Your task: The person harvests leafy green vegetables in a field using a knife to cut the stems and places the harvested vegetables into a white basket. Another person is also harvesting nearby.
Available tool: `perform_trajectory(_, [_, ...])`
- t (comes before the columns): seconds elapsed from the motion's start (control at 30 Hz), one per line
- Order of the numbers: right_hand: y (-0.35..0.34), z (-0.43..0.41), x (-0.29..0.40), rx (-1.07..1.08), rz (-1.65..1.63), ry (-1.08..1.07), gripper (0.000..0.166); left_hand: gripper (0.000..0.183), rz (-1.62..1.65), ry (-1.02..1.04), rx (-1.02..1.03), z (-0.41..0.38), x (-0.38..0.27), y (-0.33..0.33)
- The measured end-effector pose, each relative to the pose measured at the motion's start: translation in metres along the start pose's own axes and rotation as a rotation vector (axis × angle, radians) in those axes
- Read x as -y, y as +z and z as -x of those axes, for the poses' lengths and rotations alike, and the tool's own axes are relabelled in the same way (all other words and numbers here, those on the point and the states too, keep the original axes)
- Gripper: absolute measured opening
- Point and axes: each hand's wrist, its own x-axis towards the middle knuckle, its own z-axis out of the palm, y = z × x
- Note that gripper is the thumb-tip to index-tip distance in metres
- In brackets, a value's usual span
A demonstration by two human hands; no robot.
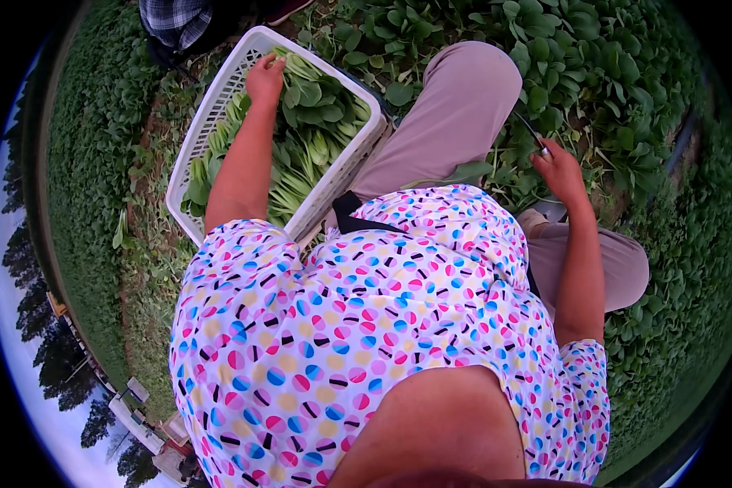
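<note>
My left hand [265, 80] reaches over the far left part of a white plastic crate [177, 189]. Its fingertips close on the pale stalk end of a leafy green that looks like bok choy [311, 94]. Several more heads [290, 192] lie in the crate, stalks and leaves pointing different ways. At the right, my right hand [561, 168] grips a knife [529, 130] by its handle. The thin, dark, slightly curved blade points up and left, towards my bent knee, above the growing plants. My fingers hide most of the handle.
Dense leafy plants [592, 55] grow ahead and to the right. My bent leg [457, 104] lies right of the crate. Another person's plaid-clothed part [177, 21] shows beyond the crate. A trampled strip [158, 256] of soil and leaves runs along the left.
</note>
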Motion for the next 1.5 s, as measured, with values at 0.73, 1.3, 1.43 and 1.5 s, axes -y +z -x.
perform_trajectory(0.73, [-0.004, 0.005, -0.001, -0.015, 0.061, -0.001, 0.042, 0.017, 0.427, -0.319, 0.364, -0.043, 0.012, 0.019])
perform_trajectory(1.3, [-0.001, 0.0, 0.003, 0.02, 0.117, -0.006, 0.042, 0.033, 0.898, -0.257, 0.357, 0.0, -0.149, -0.032])
perform_trajectory(1.43, [-0.001, 0.002, 0.008, -0.018, 0.1, -0.038, 0.042, 0.031, 0.467, -0.154, 0.096, -0.052, -0.042, -0.015])
perform_trajectory(1.5, [0.002, 0.004, 0.0, -0.025, 0.113, -0.03, 0.043, 0.03, 0.441, -0.285, 0.195, -0.05, -0.017, -0.012])
